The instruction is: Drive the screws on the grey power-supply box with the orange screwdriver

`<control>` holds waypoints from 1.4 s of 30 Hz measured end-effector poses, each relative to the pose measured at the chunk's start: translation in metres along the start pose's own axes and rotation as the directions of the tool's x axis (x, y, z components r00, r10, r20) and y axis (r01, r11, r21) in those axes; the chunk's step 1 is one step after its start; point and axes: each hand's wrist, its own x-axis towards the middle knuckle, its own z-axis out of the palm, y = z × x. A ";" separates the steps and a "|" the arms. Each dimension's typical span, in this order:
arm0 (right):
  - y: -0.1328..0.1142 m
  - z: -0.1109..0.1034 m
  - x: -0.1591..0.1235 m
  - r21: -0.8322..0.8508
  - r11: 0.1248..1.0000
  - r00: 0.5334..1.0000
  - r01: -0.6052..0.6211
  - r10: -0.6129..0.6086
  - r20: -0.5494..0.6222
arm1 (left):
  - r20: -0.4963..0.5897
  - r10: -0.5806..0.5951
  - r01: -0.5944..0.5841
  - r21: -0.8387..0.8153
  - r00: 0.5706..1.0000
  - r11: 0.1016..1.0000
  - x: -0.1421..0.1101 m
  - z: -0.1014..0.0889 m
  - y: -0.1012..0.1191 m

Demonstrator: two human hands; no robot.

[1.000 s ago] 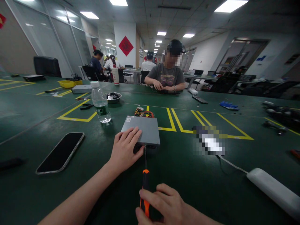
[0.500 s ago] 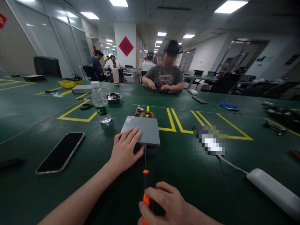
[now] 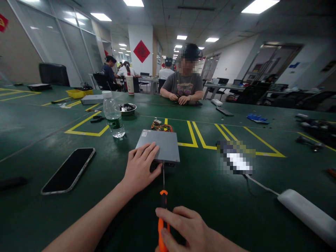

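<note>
A grey metal computer power supply [image 3: 168, 143] lies on the green table with its bundle of coloured wires [image 3: 164, 126] behind it. My left hand [image 3: 141, 162] holds it down, fingers across the top and the thumb at the front edge. In my right hand [image 3: 182, 227] is a screwdriver with an orange and black handle [image 3: 162, 231], gripped between thumb and fingers. Its shaft [image 3: 163, 178] points away from me, and the tip meets the front face of the power supply near my left thumb. The exact spot under the tip is too small to make out.
A water bottle [image 3: 114, 117] and a metal bowl [image 3: 127, 109] stand behind on the left; a phone [image 3: 68, 171] lies nearer. Rightward are a pixelated lit device [image 3: 237, 161], its cable and a white power strip [image 3: 307, 213]. Across the table a person [image 3: 185, 84] handles something dark.
My right thumb and fingers have shifted around the screwdriver handle, which looks turned. My left hand and the power supply stay put. The person opposite has moved their hands slightly.
</note>
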 end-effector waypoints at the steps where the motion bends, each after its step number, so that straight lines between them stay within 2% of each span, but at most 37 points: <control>1: 0.000 0.000 0.000 0.000 1.000 1.000 -0.013 0.013 -0.001 | 0.002 0.000 0.000 0.000 1.000 1.000 0.000 0.000 0.000; 3: -0.001 -0.004 0.005 0.010 1.000 1.000 -0.021 0.021 0.009 | 0.009 -0.002 0.002 0.002 1.000 1.000 -0.001 0.000 0.000; 4: -0.001 -0.008 0.008 0.001 0.998 0.998 -0.062 0.062 0.019 | 0.012 -0.003 0.003 0.003 1.000 1.000 -0.001 0.000 0.000; 8: -0.002 -0.020 0.018 0.005 1.000 0.996 -0.003 0.002 0.089 | 0.015 -0.004 0.004 0.005 1.000 1.000 0.000 0.000 0.000; 11: -0.001 -0.018 0.014 -0.025 1.000 0.996 0.013 -0.011 0.091 | 0.015 -0.006 0.006 0.004 1.000 1.000 0.000 -0.001 0.001; 16: 0.000 -0.012 0.007 0.010 0.999 0.999 -0.035 0.035 -0.012 | 0.023 -0.012 0.012 0.007 1.000 1.000 0.000 -0.001 0.000; 20: -0.002 -0.020 0.013 0.026 0.998 0.997 -0.065 0.064 0.051 | 0.024 -0.011 0.010 0.013 1.000 1.000 0.000 0.000 0.000; 25: -0.003 -0.025 0.014 -0.014 1.000 0.990 -0.026 0.028 0.136 | 0.015 -0.004 0.004 0.015 1.000 1.000 0.000 0.000 0.000; 32: -0.001 -0.016 0.013 -0.004 0.998 0.998 -0.059 0.059 -0.015 | 0.013 -0.008 0.007 0.020 1.000 1.000 0.000 0.000 0.000; 34: -0.001 -0.017 0.017 -0.007 0.998 0.998 -0.055 0.055 -0.008 | 0.016 -0.009 0.009 0.023 1.000 1.000 0.000 0.000 0.000; 39: -0.001 -0.022 0.018 -0.018 1.000 0.995 -0.021 0.023 0.095 | 0.021 -0.005 0.004 0.025 1.000 1.000 0.000 -0.001 0.000; 42: 0.000 -0.018 0.013 -0.018 1.000 0.997 0.011 -0.010 0.080 | 0.012 -0.003 0.003 0.019 1.000 1.000 0.000 -0.001 0.000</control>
